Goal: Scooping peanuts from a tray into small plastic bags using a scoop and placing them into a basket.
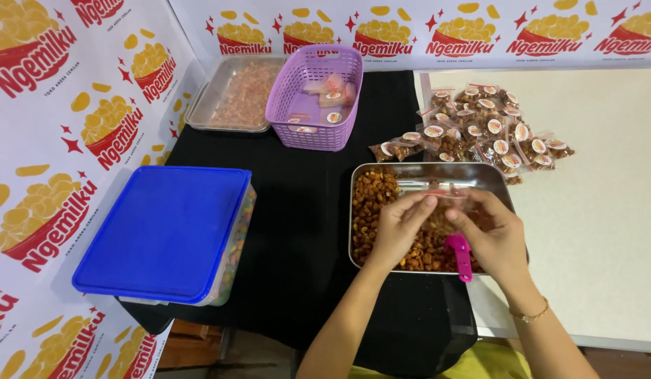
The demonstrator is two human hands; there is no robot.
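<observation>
Both hands (445, 228) pinch clear pouch (448, 196) — over tray's (438, 170) rim.

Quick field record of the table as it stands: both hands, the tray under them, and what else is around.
left hand: pinching the top of a small clear bag
right hand: pinching the same bag, pink scoop tucked under it
metal tray: holds brown snack pieces, under both hands
filled packets: piled behind the tray
purple basket: a few packets inside
far tray: pale pieces
blue-lidded box: closed, on the left
</observation>
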